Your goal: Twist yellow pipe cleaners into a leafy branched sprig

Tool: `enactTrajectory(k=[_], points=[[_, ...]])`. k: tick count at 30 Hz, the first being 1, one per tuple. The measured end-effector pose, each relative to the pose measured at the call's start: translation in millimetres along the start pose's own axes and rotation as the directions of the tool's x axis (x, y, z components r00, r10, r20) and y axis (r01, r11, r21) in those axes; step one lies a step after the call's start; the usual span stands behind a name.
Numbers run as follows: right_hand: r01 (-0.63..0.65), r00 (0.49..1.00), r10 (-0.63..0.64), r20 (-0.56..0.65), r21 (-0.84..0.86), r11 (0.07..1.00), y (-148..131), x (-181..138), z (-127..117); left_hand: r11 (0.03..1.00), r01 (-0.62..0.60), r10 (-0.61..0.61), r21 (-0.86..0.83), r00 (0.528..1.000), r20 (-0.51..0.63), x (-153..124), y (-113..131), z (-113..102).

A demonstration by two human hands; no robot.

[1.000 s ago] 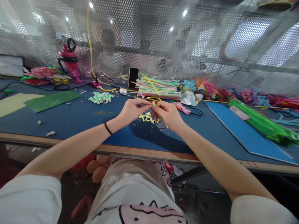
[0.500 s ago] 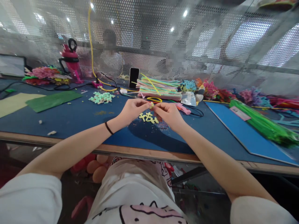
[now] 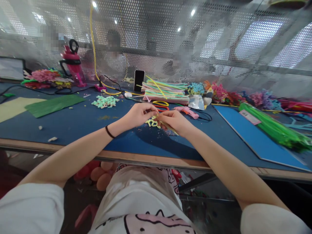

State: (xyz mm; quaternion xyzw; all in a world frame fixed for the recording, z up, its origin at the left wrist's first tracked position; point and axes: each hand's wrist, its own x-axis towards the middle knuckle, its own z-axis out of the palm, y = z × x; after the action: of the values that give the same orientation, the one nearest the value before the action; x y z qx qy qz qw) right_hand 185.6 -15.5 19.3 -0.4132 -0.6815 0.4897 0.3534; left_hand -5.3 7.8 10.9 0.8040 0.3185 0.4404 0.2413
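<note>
We see a yellow cluster (image 3: 152, 123) of short, fuzzy crossed bits, bunched together just above the blue bench (image 3: 80, 121). It is pinched between our left hand (image 3: 137, 115) and right hand (image 3: 173, 121). A thin yellow stem (image 3: 172, 131) slants out beneath the right hand.

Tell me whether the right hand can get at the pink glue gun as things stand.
Probably yes: the pink glue gun lies just beyond the right hand with nothing between them. That hand's fingers, though, pinch the yellow piece with the left hand, so it would have to let go first.
</note>
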Motion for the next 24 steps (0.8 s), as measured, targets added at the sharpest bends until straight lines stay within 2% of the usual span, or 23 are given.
enactTrajectory(k=[2,5,7,10,14,19,24], points=[[-0.034,0.999,0.037,-0.021,0.124,0.992,3,3,-1,0.996,0.036,-0.040,-0.087,0.998,-0.051,0,-1,0],[-0.008,0.996,0.029,-0.084,0.245,0.970,7,6,-1,0.951,0.143,-0.180,-0.274,0.977,-0.116,0,-4,1],[0.030,0.994,0.002,-0.112,0.281,0.959,8,8,0,0.903,0.246,-0.282,-0.353,0.958,-0.052,0,-4,4],[0.071,0.982,-0.007,-0.190,0.329,0.942,7,8,3,0.837,0.392,-0.377,-0.383,0.919,0.116,-2,-2,11],[0.072,0.962,0.031,-0.273,0.360,0.930,6,8,3,0.749,0.438,-0.383,-0.497,0.898,0.214,-5,2,20],[0.051,0.975,0.053,-0.218,0.444,0.894,4,8,-1,0.679,0.421,-0.345,-0.601,0.906,0.244,-7,5,19],[0.034,0.976,0.061,-0.209,0.422,0.906,5,8,-4,0.666,0.457,-0.389,-0.590,0.887,0.247,-5,3,15]])
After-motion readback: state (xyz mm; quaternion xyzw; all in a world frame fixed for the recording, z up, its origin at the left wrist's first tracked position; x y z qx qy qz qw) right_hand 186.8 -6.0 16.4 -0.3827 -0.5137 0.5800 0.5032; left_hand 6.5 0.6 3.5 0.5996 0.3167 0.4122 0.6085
